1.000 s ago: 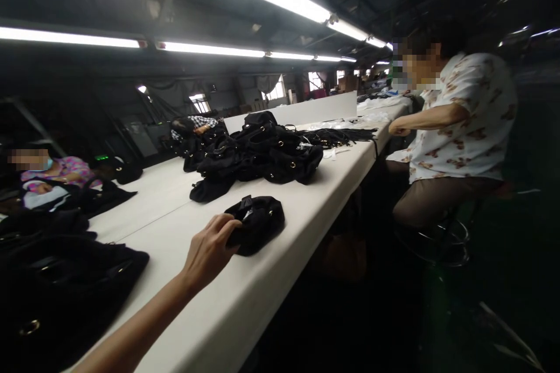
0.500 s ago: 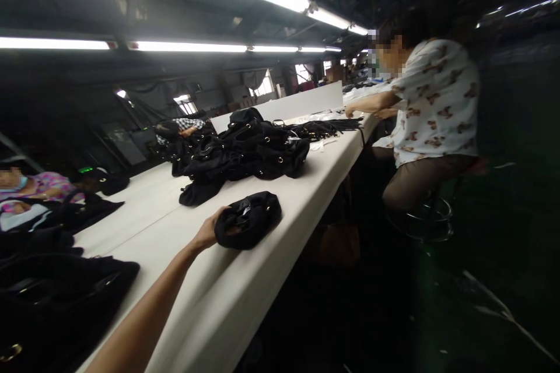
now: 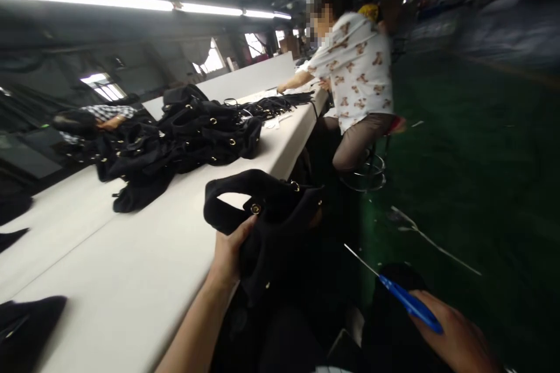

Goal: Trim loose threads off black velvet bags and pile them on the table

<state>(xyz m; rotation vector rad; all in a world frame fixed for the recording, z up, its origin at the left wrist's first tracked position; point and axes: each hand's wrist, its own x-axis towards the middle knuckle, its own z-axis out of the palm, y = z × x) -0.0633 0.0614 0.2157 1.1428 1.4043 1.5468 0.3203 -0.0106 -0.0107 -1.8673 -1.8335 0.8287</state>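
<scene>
My left hand (image 3: 230,245) grips a black fabric bag (image 3: 271,233) with gold eyelets, its thumb pressed close below one eyelet. The bag hangs by the table's front edge, its upper part looped open so that the white tabletop shows through. Low on the right, my right hand (image 3: 455,326) is closed around a blue-handled tool (image 3: 409,303) with a thin metal tip pointing up and left. The tool's exact kind cannot be made out. It is apart from the bag, over the dark floor.
A heap of black bags (image 3: 188,134) with gold eyelets lies on the long white table (image 3: 109,268). Black cords (image 3: 280,106) lie beyond it. A person in a patterned shirt (image 3: 359,70) sits on a stool at the table's right side. Another person in a checked sleeve (image 3: 109,113) is behind the heap.
My left hand has brought the bag from the tabletop towards me, past the front edge. My right hand with the blue tool has come into view. The camera has turned right.
</scene>
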